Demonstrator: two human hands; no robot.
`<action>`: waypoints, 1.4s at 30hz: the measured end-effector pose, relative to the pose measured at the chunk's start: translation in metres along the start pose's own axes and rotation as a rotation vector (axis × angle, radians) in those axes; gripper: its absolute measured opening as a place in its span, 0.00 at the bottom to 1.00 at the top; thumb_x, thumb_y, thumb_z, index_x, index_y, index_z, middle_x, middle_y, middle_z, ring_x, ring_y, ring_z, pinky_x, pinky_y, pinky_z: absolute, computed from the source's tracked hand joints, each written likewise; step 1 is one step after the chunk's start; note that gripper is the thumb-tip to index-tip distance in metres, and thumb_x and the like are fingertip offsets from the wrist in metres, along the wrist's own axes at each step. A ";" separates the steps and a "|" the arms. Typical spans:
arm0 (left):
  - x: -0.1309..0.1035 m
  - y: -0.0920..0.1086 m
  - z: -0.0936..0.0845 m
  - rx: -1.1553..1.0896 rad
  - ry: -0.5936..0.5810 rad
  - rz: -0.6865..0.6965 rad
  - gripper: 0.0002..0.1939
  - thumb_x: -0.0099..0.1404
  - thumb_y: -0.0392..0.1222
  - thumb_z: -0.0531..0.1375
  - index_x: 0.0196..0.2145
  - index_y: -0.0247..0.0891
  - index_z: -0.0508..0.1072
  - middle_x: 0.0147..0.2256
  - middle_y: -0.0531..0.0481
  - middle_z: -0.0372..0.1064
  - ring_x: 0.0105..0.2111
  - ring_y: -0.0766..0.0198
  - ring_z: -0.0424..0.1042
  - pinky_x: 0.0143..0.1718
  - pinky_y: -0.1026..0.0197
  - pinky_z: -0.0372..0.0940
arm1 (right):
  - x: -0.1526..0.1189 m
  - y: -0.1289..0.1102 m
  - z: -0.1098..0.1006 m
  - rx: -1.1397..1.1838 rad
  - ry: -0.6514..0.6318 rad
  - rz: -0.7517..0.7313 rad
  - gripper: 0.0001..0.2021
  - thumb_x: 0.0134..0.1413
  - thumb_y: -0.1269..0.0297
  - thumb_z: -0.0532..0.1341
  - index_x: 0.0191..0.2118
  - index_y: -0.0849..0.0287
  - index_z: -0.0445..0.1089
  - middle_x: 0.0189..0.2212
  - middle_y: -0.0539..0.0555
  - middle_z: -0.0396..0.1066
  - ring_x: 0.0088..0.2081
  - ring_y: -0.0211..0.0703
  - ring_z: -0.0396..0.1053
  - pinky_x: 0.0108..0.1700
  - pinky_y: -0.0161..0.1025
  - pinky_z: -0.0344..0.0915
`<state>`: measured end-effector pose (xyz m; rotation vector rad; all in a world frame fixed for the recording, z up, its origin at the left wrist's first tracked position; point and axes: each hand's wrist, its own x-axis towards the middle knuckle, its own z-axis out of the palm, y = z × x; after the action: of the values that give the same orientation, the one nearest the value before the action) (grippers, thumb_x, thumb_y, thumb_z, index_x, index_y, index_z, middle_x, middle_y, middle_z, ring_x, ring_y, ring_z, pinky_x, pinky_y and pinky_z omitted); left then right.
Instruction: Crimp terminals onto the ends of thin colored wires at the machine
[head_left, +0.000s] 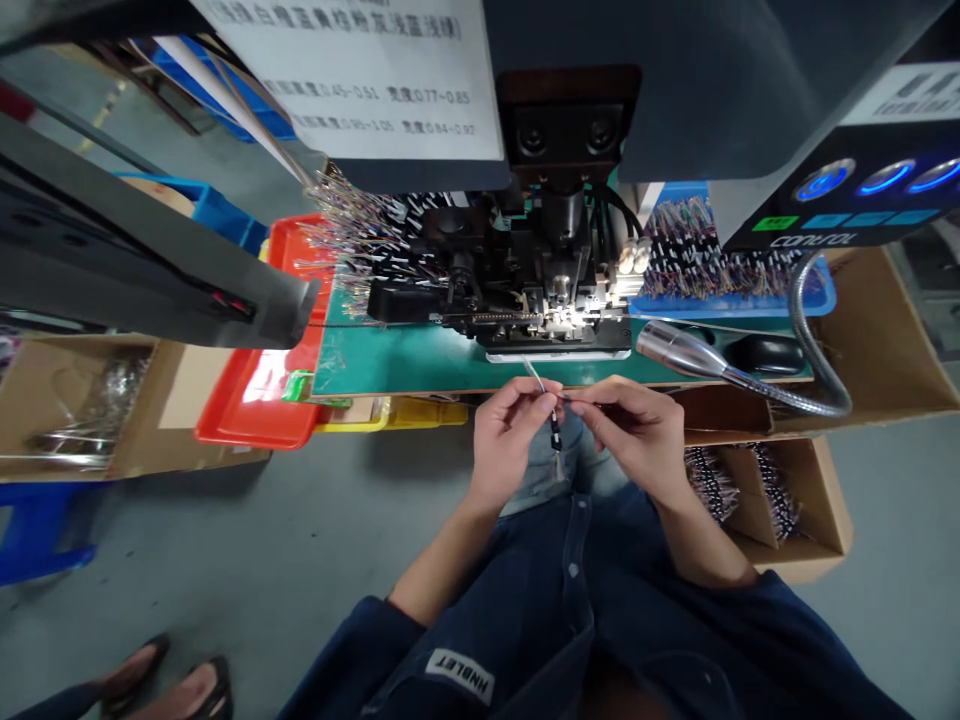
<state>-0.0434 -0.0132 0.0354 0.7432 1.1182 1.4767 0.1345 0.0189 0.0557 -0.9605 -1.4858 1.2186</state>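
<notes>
Nearest, I'm seeing the left hand closing thumb and forefinger on a short black-and-white cable, which is hanging over the worktop's front edge, frayed end down. The right hand is bringing its fingertips together on what is looking like a thin strand of the same cable; which strand, I'm not managing to tell. Risk, as I'm judging it: the fine strands are offering little to grip, so one could be slipping, bending or crossing a neighbour if the two pinches are pulling unevenly.

Just beyond, the green worktop is presenting an edge that could be catching the pale upper tip. Behind it the press is standing under bright light; fingers straying into its mechanism could be getting nipped. The lamp is lying close on the right, where a wide knuckle could be knocking it. Farther left, loose bundles are splaying over the red tray, risking tangles if brushed.
</notes>
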 end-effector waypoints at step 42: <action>0.011 -0.011 -0.013 -0.151 -0.179 -0.211 0.21 0.65 0.55 0.84 0.35 0.40 0.81 0.32 0.53 0.82 0.31 0.63 0.82 0.38 0.59 0.80 | 0.025 0.013 0.005 0.078 -0.088 -0.055 0.06 0.75 0.59 0.75 0.42 0.51 0.90 0.33 0.53 0.83 0.32 0.44 0.74 0.31 0.43 0.65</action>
<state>-0.0532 -0.0060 0.0195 0.6191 0.9096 1.2745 0.1238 0.0446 0.0471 -0.8182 -1.5117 1.2837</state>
